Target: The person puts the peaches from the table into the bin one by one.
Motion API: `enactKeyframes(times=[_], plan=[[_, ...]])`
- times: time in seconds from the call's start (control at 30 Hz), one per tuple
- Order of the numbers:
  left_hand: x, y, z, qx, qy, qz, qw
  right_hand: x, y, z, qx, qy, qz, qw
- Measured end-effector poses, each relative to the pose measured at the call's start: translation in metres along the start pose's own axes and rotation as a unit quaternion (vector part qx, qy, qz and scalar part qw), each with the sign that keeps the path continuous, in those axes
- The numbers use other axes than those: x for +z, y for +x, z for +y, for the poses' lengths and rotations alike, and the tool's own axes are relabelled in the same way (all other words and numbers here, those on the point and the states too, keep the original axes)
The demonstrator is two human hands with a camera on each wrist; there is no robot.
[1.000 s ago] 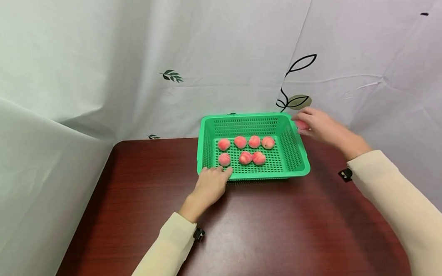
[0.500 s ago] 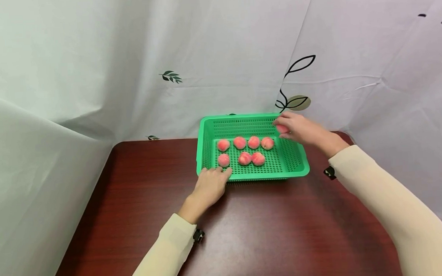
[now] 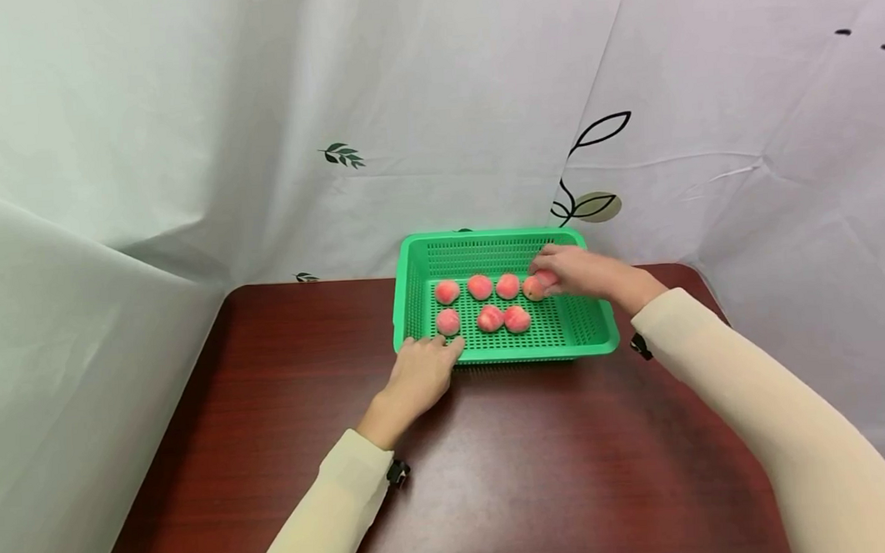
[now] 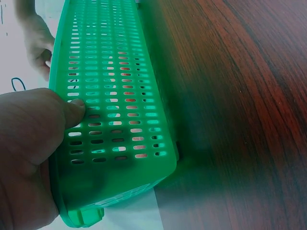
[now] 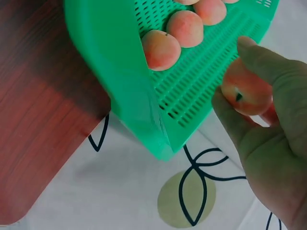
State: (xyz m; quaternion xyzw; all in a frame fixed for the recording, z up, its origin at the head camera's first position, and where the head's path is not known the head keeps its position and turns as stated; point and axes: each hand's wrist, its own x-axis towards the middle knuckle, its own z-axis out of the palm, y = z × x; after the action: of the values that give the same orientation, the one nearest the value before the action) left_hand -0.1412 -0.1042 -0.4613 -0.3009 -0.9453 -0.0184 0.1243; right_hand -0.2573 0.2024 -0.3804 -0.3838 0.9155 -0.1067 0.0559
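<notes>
The green plastic basket holds several pink-red peaches in two rows on its slotted floor. My left hand grips its front rim near the left corner. In the left wrist view the thumb lies against the outer wall, while the fingers are hidden past the rim. Over the basket's right part, my right hand holds a peach between thumb and fingers, its stem hollow showing. A further reddish patch shows beside the palm in the right wrist view. From the head, the held peach overlaps the rightmost back-row peach.
The basket stands at the back of a dark red-brown wooden table. Right behind it hangs a pale curtain with leaf prints, and more cloth runs along both sides. The basket's raised walls surround the peaches.
My right hand has carried the peach leftward from outside the basket's right rim, over the rim, and down beside the back-row peaches. My left hand has stayed on the front rim.
</notes>
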Motion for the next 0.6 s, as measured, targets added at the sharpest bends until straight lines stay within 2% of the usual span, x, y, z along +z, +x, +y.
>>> enactKeyframes(times=[0.17, 0.37, 0.47, 0.6], plan=[[-0.001, -0.001, 0.000, -0.003, 0.004, -0.011, 0.9999, 0.003, 0.011, -0.005, 0.012, -0.007, -0.082, 0.997], [0.000, 0.000, -0.001, -0.001, 0.003, -0.010, 0.9999, 0.007, 0.024, -0.005, 0.035, -0.011, -0.140, 0.990], [0.001, 0.000, -0.001, 0.002, 0.004, -0.007, 1.0000, 0.009, 0.029, -0.004, 0.052, -0.001, -0.173, 0.984], [0.001, 0.001, -0.001, 0.002, 0.007, -0.003, 1.0000, 0.012, 0.035, -0.002, 0.091, 0.006, -0.225, 0.970]])
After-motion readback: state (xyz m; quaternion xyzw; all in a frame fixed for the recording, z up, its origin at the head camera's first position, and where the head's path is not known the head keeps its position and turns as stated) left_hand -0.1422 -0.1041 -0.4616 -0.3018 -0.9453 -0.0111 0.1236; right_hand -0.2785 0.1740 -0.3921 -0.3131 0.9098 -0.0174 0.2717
